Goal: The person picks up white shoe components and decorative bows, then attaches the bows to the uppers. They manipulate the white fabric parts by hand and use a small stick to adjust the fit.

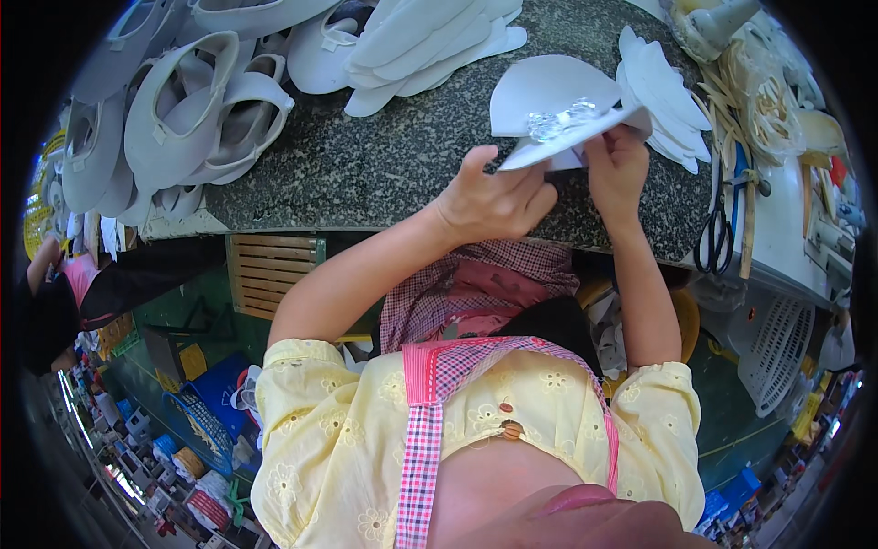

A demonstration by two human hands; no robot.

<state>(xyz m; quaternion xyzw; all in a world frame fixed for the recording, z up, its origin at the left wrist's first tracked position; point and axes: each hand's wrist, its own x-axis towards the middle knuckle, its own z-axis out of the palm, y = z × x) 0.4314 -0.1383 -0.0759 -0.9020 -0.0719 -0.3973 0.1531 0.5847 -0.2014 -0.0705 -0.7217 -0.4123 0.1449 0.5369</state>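
- Leftmost, pale shoe uppers (178, 114) lie heaped at the far left of the speckled dark bench (357, 160).
- Next, flat white cut-outs (430, 50) overlap in a stack near the far edge.
- The left hand (498, 197) reaches up and rightward, its elbow bent out to the side; the thumb stands raised, the other fingers curl in at the lower edge of the white piece, and whether they grip it cannot be told.
- Held just above the bench, near its front edge, is the white piece (519, 90), curved and folded, bearing a shiny ornament (562, 119).
- The right hand (619, 169) rises on a nearly upright forearm, fingers pinching the piece's lower right edge.
- Beyond it, more white cut-outs (660, 101) fan out.
- Farthest right of these, black-handled scissors (712, 244) hang over the bench edge.
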